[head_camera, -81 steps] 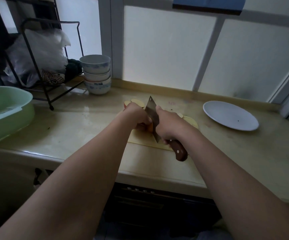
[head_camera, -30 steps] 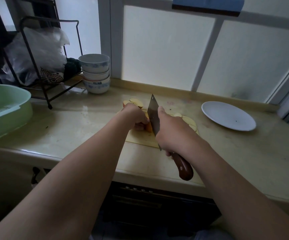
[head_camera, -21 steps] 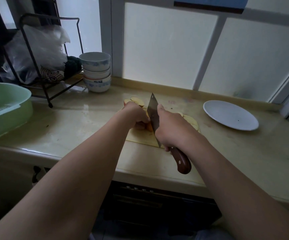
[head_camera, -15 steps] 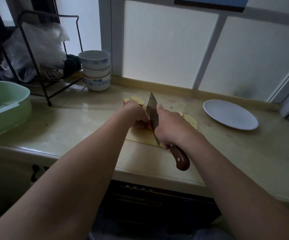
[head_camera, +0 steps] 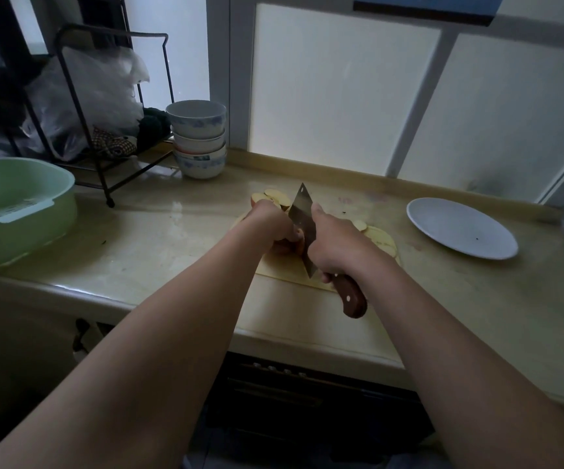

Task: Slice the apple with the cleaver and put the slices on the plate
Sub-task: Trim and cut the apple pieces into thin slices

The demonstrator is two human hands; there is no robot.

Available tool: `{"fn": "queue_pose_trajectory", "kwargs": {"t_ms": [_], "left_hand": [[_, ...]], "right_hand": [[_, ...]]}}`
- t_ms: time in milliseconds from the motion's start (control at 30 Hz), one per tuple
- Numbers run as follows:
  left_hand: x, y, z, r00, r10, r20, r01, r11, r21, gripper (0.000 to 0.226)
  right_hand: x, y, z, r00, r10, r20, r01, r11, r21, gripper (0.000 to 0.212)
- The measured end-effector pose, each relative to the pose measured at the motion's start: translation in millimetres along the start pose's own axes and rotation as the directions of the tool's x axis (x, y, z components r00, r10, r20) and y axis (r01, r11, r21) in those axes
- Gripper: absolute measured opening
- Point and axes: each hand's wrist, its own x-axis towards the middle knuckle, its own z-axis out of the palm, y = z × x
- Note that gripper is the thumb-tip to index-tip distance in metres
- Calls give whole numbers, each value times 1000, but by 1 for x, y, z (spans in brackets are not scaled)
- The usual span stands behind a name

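My left hand grips a piece of red apple on the pale cutting board. My right hand holds the cleaver by its brown wooden handle, index finger lying along the blade. The blade stands on edge against the apple, right beside my left fingers. Cut slices lie behind my left hand, and more slices lie to the right of my right hand. The white plate sits on the counter to the right with nothing on it.
A stack of bowls stands at the back by the window. A black wire rack holds plastic bags at the back left. A green basin sits at the left. The counter's front edge runs below the board.
The cleaver was lifted with its handle dropped low a second ago, then came back down onto the apple. My left hand stayed on the apple piece.
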Motion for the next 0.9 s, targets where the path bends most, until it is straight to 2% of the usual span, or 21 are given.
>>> {"fn": "queue_pose_trajectory", "kwargs": {"t_ms": [100, 200, 400, 500, 600, 733, 900], "left_hand": [[-2, 0, -1, 1000, 5, -6, -5, 1000, -13, 49], [-3, -2, -2, 999, -36, -4, 36, 999, 5, 41], [-4, -7, -2, 998, -10, -59, 11, 1000, 28, 29], [-5, -11, -3, 998, 53, -39, -53, 998, 16, 43], [-2, -14, -2, 996, 85, -31, -84, 996, 16, 53], [-8, -11, -5, 998, 41, -37, -38, 997, 62, 32], [-12, -15, -9, 999, 38, -17, -38, 999, 22, 21]], "right_hand": [[-10, 3, -3, 999, 10, 39, -9, 1000, -27, 94], [-22, 9, -4, 998, 27, 60, -29, 999, 27, 95], [-22, 25, 2, 996, 18, -93, 1, 980, 198, 93], [-18, 29, -2, 985, 11, -170, 32, 969, 247, 92], [-15, 32, -6, 982, 2, -189, 46, 967, 251, 89], [-15, 33, -7, 983, -11, -185, 57, 969, 241, 89], [-17, 32, -5, 986, -22, -167, 60, 973, 223, 89]]}}
